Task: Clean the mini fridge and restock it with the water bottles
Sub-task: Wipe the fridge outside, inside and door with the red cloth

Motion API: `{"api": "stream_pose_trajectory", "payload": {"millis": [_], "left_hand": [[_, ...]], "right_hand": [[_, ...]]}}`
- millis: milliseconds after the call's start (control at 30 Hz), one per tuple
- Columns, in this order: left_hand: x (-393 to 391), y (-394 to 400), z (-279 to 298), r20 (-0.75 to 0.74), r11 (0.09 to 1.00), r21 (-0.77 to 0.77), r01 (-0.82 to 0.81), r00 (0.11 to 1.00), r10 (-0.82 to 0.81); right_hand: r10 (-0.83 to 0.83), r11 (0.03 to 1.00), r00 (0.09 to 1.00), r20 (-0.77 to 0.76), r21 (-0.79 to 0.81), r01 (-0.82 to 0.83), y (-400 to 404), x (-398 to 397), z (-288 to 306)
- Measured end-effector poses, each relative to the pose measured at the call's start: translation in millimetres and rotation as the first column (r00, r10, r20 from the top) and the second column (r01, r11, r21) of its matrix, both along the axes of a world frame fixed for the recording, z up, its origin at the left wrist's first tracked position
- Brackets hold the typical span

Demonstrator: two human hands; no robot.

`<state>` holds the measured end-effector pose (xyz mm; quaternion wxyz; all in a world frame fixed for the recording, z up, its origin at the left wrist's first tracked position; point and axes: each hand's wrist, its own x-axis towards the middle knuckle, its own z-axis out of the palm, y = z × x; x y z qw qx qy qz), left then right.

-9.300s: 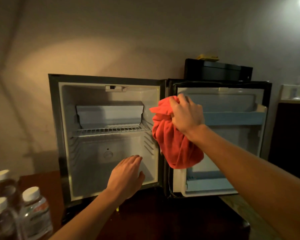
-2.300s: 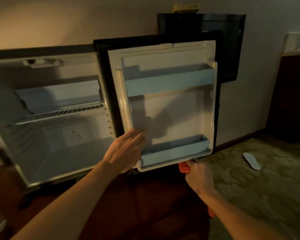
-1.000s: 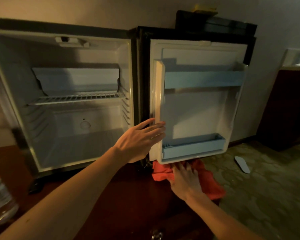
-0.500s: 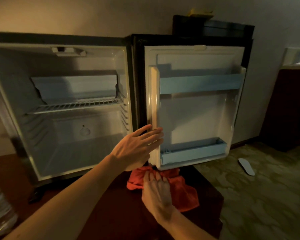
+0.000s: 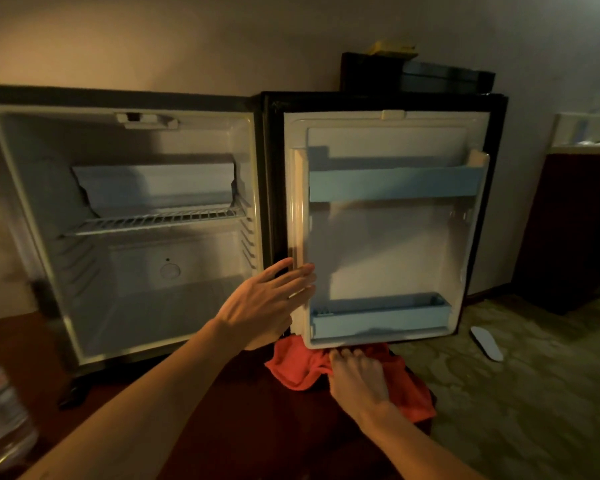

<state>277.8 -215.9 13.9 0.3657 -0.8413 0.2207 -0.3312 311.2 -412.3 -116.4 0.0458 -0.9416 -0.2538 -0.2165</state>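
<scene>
1. Two bare forearms are seen, entering from the bottom edge.
2. No sleeves are worn as far as the arms are shown.
3. The left hand [image 5: 264, 306] and right hand [image 5: 357, 382] are ungloved.

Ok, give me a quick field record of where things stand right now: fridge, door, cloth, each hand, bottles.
fridge: open, nothing on the wire shelf or floor inside
door: swung wide open, both door racks hold nothing
cloth: red, on the dark table under the door's bottom edge
left hand: fingers straight, flat against the door's inner edge
right hand: on the cloth below the door, grip unclear
bottle: one in view at far left, not yet in the fridge
</scene>
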Motion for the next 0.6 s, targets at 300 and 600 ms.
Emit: {"api": "stream_pose_trajectory", "payload": {"millis": [300,600], "left_hand": [[1.3,0.9,-1.5,-0.008,1.0,-0.011,0.029,1.0,-0.029],[-9.5,15.5,-9.2,-0.077,0.998,-0.053,-0.019,0.997,0.014]], "right_hand": [[0.138,0.99,0.99,-0.026,-0.004,-0.138,84.0,-29.6,4.7],[0.018,0.974,0.998,-0.065,-0.223,-0.032,59.8,-27.9,20.1]]}}
